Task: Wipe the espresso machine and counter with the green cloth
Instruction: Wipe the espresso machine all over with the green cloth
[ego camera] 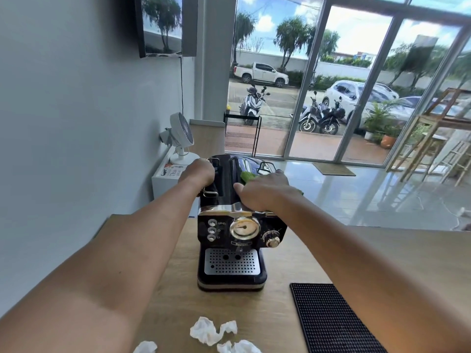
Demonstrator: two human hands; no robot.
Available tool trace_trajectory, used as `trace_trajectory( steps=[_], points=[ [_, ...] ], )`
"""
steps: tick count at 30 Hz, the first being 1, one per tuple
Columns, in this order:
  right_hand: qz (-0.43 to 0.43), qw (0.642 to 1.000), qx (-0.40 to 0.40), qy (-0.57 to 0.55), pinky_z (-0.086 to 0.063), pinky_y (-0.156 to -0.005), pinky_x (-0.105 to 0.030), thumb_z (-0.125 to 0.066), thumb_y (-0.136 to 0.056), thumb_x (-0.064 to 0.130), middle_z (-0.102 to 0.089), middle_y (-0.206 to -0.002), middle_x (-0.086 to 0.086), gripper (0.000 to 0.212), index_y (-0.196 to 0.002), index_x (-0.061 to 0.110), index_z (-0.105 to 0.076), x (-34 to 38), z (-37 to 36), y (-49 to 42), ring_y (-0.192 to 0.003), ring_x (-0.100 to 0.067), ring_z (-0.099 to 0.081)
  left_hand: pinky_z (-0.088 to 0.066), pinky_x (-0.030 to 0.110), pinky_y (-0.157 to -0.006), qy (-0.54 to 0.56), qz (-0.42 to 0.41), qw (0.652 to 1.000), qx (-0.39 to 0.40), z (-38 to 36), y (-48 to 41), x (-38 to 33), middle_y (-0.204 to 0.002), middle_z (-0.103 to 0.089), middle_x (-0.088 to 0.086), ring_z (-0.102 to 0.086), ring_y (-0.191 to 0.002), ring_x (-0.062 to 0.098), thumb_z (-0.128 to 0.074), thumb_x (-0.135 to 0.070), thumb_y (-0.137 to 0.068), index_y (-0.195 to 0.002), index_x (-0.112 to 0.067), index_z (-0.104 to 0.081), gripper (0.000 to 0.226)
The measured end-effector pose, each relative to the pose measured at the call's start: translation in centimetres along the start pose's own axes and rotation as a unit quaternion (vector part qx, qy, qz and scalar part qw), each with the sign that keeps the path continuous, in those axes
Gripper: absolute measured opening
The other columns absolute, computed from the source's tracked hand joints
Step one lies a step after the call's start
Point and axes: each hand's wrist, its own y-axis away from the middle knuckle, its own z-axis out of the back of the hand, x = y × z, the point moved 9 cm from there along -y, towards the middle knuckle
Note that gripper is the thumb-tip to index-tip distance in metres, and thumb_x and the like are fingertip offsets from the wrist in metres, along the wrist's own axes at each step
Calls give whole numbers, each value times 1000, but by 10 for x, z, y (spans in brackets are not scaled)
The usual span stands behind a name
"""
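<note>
Black, chrome-trimmed espresso machine (230, 240): left hand (197, 174) grips its top edge, right hand (262, 189) presses green cloth (248, 176) onto it.

Single head-worn wide-angle view, facing forward and down, close above the espresso machine (232, 240)

Mostly buried under the right hand (262, 191): crumpled green cloth (246, 176), peeking out only past the fingertips and beside the wrist. Lost behind the knuckles of the left hand (198, 174): its fingertips, curled over the left top rail of the black-and-chrome espresso machine (229, 235). Too small to read: button markings there. Cut by the bottom edge: black studded rubber mat (331, 322), crumpled white tissues (211, 332). Cropped at the top: dark wall-mounted screen (163, 26).
</note>
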Motion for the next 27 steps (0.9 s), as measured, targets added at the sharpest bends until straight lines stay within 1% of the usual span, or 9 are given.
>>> trace_trajectory(
  steps=[3,5,7,11,14,17,19,23,27],
  points=[
    [-38,996,-11,-75,-32,-104,-47,-8,-98,59,-54,-137,-14,71,-122,13,-56,-17,0,-16,-121,-29,-52,-38,35,-78,8,5,1000,-2,2,1,-1,-127,-59,16,-56,-112,34,-32,-8,-92,-118,-5,-59,37],
    [-45,991,-6,-128,-25,-113,-48,-6,-94,66,-33,-156,-11,78,-149,17,-33,-25,-5,-26,-141,-28,-34,-42,36,-83,18,12,1000,-2,3,2,1,-128,-58,17,-56,-114,35,-32,-8,-93,-120,-4,-57,37],
    [-47,989,-12,-142,-16,-117,-49,-4,-92,67,-23,-160,-9,80,-154,19,-20,-27,-9,-31,-147,-26,-22,-42,36,-83,16,14,1000,-3,3,3,2,-129,-57,17,-56,-114,35,-31,-8,-93,-121,-5,-57,38],
    [-64,994,-29,-88,-31,-102,-49,-9,-98,59,-57,-129,-15,72,-124,8,-53,-19,-4,-9,-117,-31,-52,-39,35,-80,12,-2,1000,-2,1,1,0,-131,-56,16,-54,-115,35,-30,-7,-92,-120,-5,-56,39],
    [-85,992,-75,-46,-32,-94,-47,-20,-102,46,-61,-105,-12,53,-102,10,-59,-6,-1,21,-102,-30,-51,-45,37,-83,22,-18,1000,8,-1,-1,1,-128,-57,19,-56,-112,36,-30,-4,-90,-115,-2,-57,37],
    [-68,984,-151,-58,-35,-95,-43,-41,-93,12,-64,-103,-9,23,-104,12,-62,8,9,38,-100,-27,-51,-46,38,-84,32,-21,999,3,0,-1,1,-128,-57,19,-56,-112,37,-30,-3,-89,-116,-2,-56,39],
    [-28,980,-186,-71,-34,-103,-44,-45,-87,3,-63,-113,-10,32,-113,10,-62,25,11,49,-108,-29,-52,-47,39,-84,39,-20,999,1,1,1,1,-127,-57,19,-56,-112,36,-30,-4,-88,-117,-2,-56,39],
    [69,965,-233,-94,-31,-103,-43,-47,-94,22,-62,-117,-4,25,-108,16,-66,46,11,63,-114,-26,-47,-51,45,-89,62,-6,998,4,0,1,2,-126,-56,20,-56,-111,38,-32,-7,-91,-120,-2,-55,37],
    [74,969,-172,-158,-33,-106,-43,-42,-98,35,-60,-123,1,32,-111,22,-68,21,13,9,-118,-21,-47,-48,39,-90,51,-27,998,-7,0,1,-3,-129,-55,20,-55,-113,37,-33,-5,-90,-119,-1,-55,37]
  ],
)
